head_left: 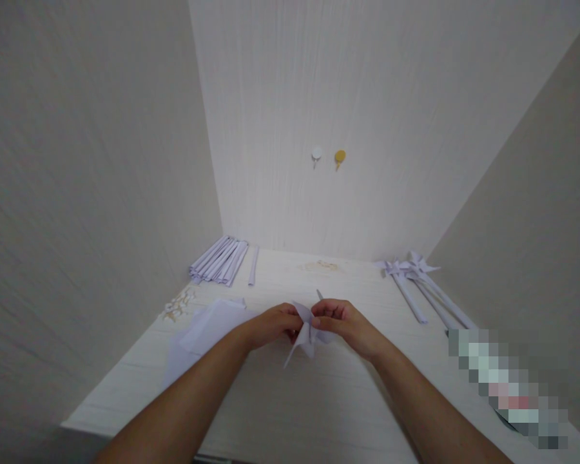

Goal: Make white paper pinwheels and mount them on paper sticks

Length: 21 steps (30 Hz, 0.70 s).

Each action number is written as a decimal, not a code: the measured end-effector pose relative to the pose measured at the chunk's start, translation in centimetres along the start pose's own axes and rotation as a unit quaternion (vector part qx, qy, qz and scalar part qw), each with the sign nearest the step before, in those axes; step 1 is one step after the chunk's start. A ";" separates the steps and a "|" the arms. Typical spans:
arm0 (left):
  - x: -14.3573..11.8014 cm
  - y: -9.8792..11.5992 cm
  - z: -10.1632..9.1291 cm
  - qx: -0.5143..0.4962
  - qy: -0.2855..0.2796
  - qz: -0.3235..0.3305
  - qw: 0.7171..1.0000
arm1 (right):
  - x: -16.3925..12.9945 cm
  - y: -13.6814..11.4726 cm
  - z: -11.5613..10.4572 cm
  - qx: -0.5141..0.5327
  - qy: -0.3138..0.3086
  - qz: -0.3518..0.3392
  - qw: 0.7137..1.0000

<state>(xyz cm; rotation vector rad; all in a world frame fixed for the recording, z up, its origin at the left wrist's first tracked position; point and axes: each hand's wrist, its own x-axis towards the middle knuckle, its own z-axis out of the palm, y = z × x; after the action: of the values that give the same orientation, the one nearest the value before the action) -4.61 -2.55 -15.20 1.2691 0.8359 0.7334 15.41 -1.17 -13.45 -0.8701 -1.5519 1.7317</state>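
Over table (pixel 319 399), both hands' grip pinches folded paper (pixel 305 335).

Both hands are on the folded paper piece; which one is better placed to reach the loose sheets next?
Left, probably. The left hand pinches the folded paper piece along with the right hand, but the loose paper sheets lie right beside the left wrist, while the right hand would have to cross over.
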 end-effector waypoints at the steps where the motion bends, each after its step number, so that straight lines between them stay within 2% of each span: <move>1: 0.0 0.0 0.0 0.000 -0.001 -0.004 1.000 | 0.0 0.0 0.0 -0.002 -0.001 -0.001 1.000; 21: 0.4 -0.3 0.2 -0.002 0.017 -0.031 0.999 | 0.1 0.2 0.1 -0.030 0.005 -0.018 0.999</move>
<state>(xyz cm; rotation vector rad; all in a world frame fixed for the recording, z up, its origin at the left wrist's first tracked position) -4.24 -2.40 -15.53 1.2238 0.8982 0.7085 15.25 -1.20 -13.61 -0.8750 -1.6102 1.6601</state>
